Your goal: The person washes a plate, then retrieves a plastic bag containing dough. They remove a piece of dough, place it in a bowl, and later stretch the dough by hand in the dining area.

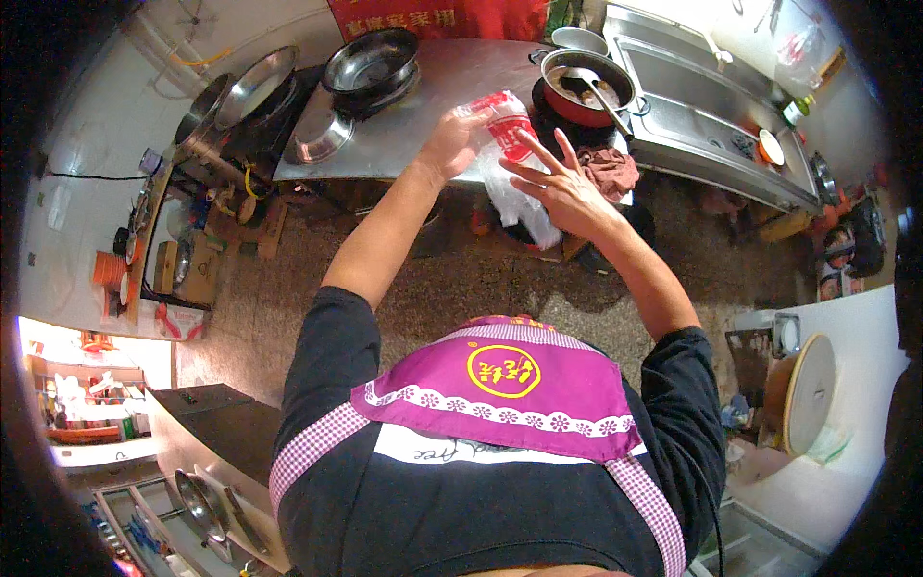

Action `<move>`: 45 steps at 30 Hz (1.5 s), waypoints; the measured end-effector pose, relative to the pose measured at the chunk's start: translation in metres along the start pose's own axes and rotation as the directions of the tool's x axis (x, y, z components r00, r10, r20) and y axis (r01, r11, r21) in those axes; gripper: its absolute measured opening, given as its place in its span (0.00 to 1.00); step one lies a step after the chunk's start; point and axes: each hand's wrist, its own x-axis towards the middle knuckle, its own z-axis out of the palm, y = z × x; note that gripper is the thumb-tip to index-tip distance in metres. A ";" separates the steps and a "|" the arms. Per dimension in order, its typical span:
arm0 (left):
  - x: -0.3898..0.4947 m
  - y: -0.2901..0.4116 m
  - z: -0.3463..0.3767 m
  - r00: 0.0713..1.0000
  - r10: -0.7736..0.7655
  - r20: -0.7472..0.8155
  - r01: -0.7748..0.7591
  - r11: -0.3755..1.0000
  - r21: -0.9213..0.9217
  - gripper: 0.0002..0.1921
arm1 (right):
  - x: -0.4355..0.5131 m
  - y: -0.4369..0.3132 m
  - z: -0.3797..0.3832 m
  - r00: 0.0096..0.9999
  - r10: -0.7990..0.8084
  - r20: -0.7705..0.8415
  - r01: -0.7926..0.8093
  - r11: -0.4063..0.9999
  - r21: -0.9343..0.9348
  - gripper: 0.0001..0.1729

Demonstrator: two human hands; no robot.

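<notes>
My left hand (461, 141) grips a clear plastic bag with red print (510, 130), holding it up over the front edge of the steel counter (461, 68). The bag's crumpled lower part (515, 198) hangs down past that edge. My right hand (570, 187) is beside the bag with its fingers spread, the fingertips at the printed part; whether they touch it I cannot tell. Behind my right hand lies a crumpled brown cloth (609, 173). Beyond the cloth stands a red pot (577, 115) with dark liquid and a ladle (606, 104) in it.
A black wok (371, 65) and an upturned metal bowl (324, 137) are on the counter's left. Further left stand more pans (256, 86). To the right is a steel sink (692, 86) with an orange-and-white bowl (770, 148). A round wooden board (811, 393) leans at my right.
</notes>
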 end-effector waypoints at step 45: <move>-0.042 -0.037 -0.004 0.874 -0.152 0.461 0.226 0.968 -0.110 0.37 | -0.017 -0.057 0.004 0.809 0.467 -0.358 -0.179 0.775 0.606 0.09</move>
